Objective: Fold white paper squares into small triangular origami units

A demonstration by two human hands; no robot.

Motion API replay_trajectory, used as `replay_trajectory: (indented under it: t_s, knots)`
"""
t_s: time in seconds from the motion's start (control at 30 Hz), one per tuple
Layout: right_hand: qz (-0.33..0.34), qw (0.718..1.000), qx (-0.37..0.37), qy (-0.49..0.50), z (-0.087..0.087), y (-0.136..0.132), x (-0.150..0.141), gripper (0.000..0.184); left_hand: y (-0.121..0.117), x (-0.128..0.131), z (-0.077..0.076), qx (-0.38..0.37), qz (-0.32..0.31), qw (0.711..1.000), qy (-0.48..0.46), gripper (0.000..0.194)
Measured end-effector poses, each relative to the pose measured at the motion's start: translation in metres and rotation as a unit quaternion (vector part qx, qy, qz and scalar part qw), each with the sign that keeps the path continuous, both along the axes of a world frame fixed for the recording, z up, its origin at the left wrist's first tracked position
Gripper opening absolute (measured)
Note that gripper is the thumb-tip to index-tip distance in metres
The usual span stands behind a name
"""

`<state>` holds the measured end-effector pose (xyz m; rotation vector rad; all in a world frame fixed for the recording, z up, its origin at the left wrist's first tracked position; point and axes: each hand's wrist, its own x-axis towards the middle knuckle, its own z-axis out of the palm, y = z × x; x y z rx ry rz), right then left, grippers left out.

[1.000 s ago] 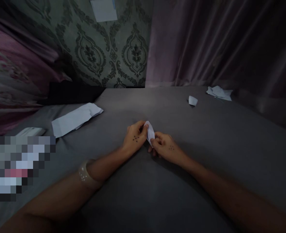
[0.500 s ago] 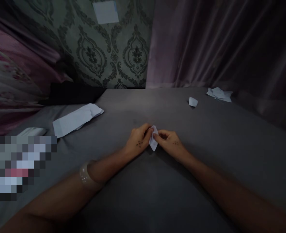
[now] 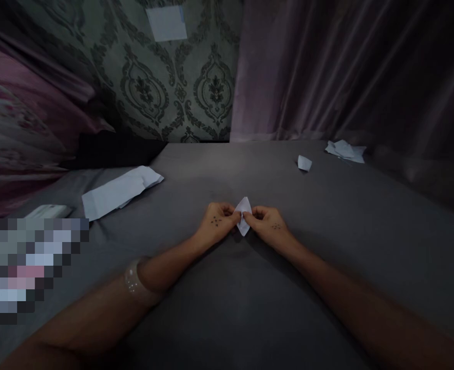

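Note:
A small folded piece of white paper (image 3: 244, 206), pointed at top and bottom, is held up between my two hands over the grey sheet (image 3: 230, 288). My left hand (image 3: 220, 222) pinches its left side, with the thumb at the paper's middle. On the right side, my right hand (image 3: 268, 222) grips it the same way, and the two thumb tips almost meet. The fingers behind the paper are partly hidden. A clear band (image 3: 134, 282) circles my left forearm.
White paper sheets (image 3: 115, 194) lie at left, near a pale flat object (image 3: 50, 211) and a blurred-out patch. A small folded paper (image 3: 304, 163) and crumpled papers (image 3: 345, 150) rest at back right. Black cloth (image 3: 115, 149), patterned wall (image 3: 181, 92) and curtains (image 3: 288, 67) border the back.
My left hand has shifted from the paper's upper left edge down to its middle. The paper now looks spread wider between the thumbs. My right hand has barely moved.

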<state>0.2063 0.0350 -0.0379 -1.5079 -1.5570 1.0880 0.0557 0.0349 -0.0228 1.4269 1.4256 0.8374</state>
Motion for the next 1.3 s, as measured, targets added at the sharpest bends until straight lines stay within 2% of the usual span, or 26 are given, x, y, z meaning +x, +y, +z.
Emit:
replay_trajectory:
  t_s: [0.17,0.37,0.6,0.83,1.0,1.13,1.2,1.3]
  knots:
    - [0.000,1.000,0.000,0.015,-0.003,0.001,0.001,0.018,0.001,-0.003,-0.006,0.005,0.013,0.999,0.046,0.015]
    - [0.009,1.000,0.001,0.007,-0.003,0.001,0.002,0.018,0.002,-0.001,-0.002,-0.030,-0.004,1.000,0.001,0.015]
    - [0.007,1.000,0.008,-0.009,-0.005,0.002,0.001,0.018,0.000,-0.002,0.000,0.014,0.012,0.998,0.056,0.016]
    - [0.013,1.000,0.015,-0.016,-0.007,0.002,0.000,0.018,-0.001,0.001,0.002,-0.036,-0.007,0.999,-0.001,0.008]
    - [0.020,1.000,0.012,-0.013,-0.011,0.004,0.001,0.017,-0.001,-0.003,-0.003,-0.008,-0.004,0.999,0.045,0.008]
    - [0.017,1.000,0.010,-0.008,-0.007,0.002,0.000,0.018,0.000,-0.006,-0.008,0.034,0.010,0.997,0.067,0.010]
    - [0.001,0.999,0.040,-0.018,-0.002,-0.003,0.000,0.021,0.003,-0.008,-0.008,0.046,0.024,0.996,0.071,0.010]
    - [0.003,0.984,0.164,-0.070,0.009,-0.016,-0.002,0.021,0.008,-0.012,-0.008,0.048,0.040,0.996,0.069,0.011]
